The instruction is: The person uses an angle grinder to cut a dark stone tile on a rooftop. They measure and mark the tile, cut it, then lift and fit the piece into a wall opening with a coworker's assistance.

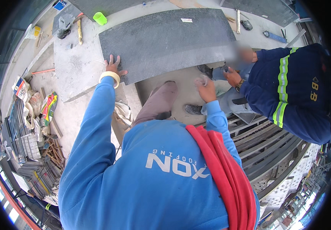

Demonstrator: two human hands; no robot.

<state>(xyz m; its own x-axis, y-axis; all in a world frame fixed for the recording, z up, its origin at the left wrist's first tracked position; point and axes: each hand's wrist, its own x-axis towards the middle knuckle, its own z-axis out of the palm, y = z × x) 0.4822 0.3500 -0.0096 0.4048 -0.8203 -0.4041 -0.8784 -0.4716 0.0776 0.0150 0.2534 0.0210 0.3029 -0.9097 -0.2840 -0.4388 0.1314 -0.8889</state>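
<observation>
A large dark grey slab [161, 42] with a small white label [186, 20] lies before me on a pale surface. My left hand [114, 66] rests on its near left corner, fingers spread. A cream roll of tape [113, 75] circles that wrist like a bracelet. My right hand [206, 91] is raised off the slab's near edge, its fingers closed around something small and whitish that I cannot make out. Close to it, at the right, a co-worker's hand [233, 78] holds a small dark object.
A bright green cup [100, 18] and a hammer [80, 32] sit beyond the slab's left end. At the far right lies a blue caulking gun [275, 36]. The co-worker in a navy jacket [292, 84] fills the right side. Bags [49, 104] and metal lengths [265, 149] lie around.
</observation>
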